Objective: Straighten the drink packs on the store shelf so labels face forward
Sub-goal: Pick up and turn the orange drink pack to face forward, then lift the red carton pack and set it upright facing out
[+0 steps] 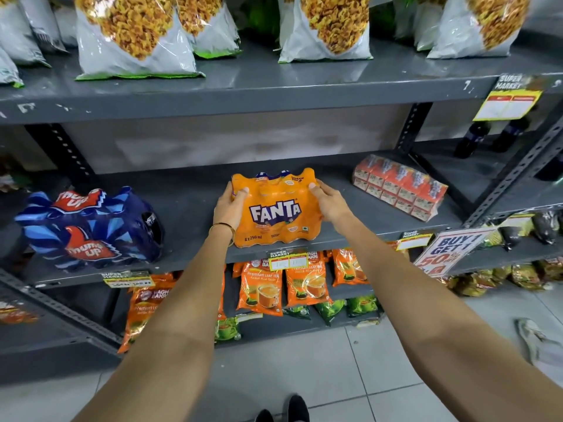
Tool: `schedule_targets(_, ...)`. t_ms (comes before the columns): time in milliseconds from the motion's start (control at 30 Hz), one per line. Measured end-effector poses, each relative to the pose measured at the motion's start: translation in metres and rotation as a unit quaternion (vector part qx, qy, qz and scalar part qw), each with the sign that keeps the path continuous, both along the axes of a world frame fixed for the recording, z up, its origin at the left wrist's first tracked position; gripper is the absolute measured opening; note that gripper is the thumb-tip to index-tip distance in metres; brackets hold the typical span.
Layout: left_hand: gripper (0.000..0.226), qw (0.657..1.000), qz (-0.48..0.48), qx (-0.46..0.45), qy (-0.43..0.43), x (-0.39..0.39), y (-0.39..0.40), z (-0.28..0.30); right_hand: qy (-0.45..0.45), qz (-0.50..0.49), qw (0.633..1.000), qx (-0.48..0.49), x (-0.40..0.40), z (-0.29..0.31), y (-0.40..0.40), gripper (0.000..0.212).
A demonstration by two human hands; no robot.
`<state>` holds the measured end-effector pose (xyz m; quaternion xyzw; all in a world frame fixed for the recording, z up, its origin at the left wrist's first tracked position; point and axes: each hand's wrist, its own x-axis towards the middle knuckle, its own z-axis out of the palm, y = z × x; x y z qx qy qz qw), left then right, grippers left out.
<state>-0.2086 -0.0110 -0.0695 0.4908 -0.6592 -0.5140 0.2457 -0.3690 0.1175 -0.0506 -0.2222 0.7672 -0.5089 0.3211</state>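
Both the left hand [230, 208] and right hand [330, 202] clasp the orange drink pack [275, 208] on the shelf [195, 205], fingers [242, 192] curled around its sides.

The snack bags [137, 35] on the top shelf are cut off by the upper edge. Print on the price tags [288, 259] is too blurred to read. The juice cartons' [399, 187] labels are illegible.

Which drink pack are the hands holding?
The orange Fanta pack, gripped by the left hand and right hand. The blue Thums Up pack sits untouched.
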Motion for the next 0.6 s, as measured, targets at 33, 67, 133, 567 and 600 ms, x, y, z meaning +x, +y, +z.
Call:
schedule_targets(33, 0.059, 1.000, -0.001, 0.000, 0.000, 0.001, 0.000, 0.001, -0.001, -0.001, 1.000, 0.001, 0.002, 0.001, 0.000, 0.060)
schedule_targets(67, 0.059, 1.000, -0.003, 0.000, -0.004, 0.001, -0.001, 0.001, -0.002, -0.003, 1.000, 0.000, 0.003, 0.001, 0.000, 0.060)
schedule_targets(133, 0.061, 1.000, 0.003, 0.002, -0.011, 0.001, -0.002, 0.002, -0.003, -0.003, 1.000, 0.001, 0.005, 0.002, 0.000, 0.060)
schedule_targets(567, 0.059, 0.964, -0.066, -0.251, -0.051, -0.128, 0.032, 0.054, 0.060, -0.253, 0.966, -0.005, -0.091, 0.022, 0.049, 0.054)
schedule_targets(600, 0.059, 0.967, -0.085, -0.234, -0.044, -0.149, 0.041, 0.054, 0.056, -0.265, 0.963, 0.006, -0.105, 0.021, 0.056, 0.055)
